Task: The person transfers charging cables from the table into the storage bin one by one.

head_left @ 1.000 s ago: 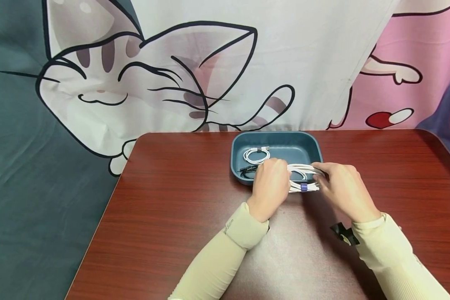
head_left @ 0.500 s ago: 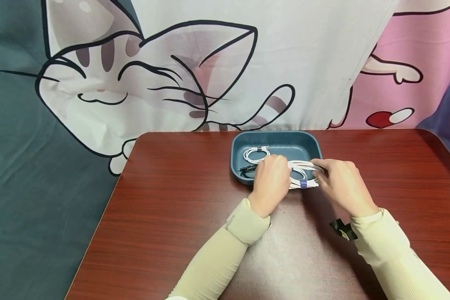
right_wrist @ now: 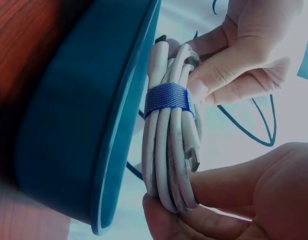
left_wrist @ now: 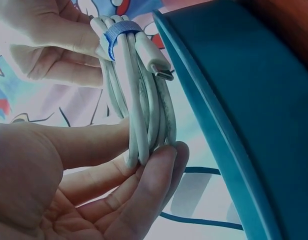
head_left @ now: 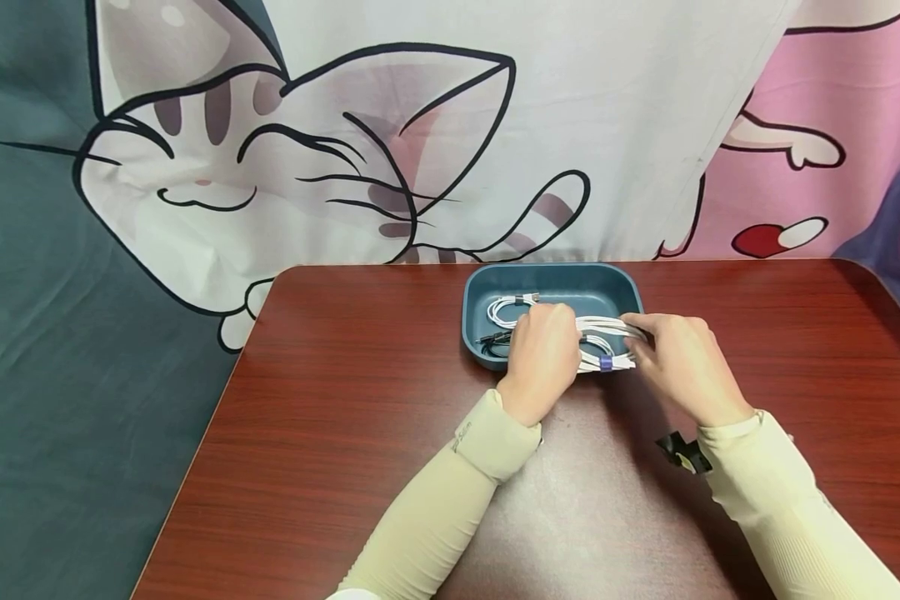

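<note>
White coiled cable [head_left: 603, 346], blue strap [right_wrist: 167, 100] bound.

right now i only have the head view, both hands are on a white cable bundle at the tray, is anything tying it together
Observer: Yes, a blue strap wraps the white cable bundle near one end.
Operator: where are the plugs
Observer: One connector sticks out beside the strap, toward the tray wall.
Operator: how is the left grip on it
Observer: The left hand pinches the bundle's loop end between thumb and fingertips.
Operator: and the right
Observer: The right hand pinches the opposite end; the bundle sits just outside the tray's rim.
</note>
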The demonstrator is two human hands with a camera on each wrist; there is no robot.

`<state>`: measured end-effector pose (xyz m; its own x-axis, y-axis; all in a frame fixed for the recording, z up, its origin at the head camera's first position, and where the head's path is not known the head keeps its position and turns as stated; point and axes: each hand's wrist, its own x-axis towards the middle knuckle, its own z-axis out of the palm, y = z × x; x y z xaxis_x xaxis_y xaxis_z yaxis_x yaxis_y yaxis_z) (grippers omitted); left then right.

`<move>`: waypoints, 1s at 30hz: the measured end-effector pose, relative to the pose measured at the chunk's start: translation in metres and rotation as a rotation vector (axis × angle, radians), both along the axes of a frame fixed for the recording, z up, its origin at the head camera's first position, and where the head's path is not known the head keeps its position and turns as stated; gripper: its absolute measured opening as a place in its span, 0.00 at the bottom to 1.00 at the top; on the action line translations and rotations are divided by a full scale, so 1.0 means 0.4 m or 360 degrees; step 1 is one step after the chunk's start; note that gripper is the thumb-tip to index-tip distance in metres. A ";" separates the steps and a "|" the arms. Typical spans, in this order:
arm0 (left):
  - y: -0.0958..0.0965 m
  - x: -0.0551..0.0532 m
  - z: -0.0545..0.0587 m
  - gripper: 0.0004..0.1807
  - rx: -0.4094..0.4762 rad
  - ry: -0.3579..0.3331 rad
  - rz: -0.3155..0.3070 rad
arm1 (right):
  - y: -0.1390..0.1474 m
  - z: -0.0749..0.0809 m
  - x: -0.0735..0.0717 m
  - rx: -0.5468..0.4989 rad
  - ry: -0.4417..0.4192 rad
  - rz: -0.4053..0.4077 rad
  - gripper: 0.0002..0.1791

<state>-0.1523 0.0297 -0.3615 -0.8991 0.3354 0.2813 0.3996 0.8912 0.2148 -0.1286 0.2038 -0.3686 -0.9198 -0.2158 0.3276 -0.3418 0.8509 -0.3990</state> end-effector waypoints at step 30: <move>0.004 -0.050 0.013 0.08 0.0039 -0.0044 0.0025 | -0.004 0.013 -0.047 -0.0033 -0.0072 -0.0010 0.13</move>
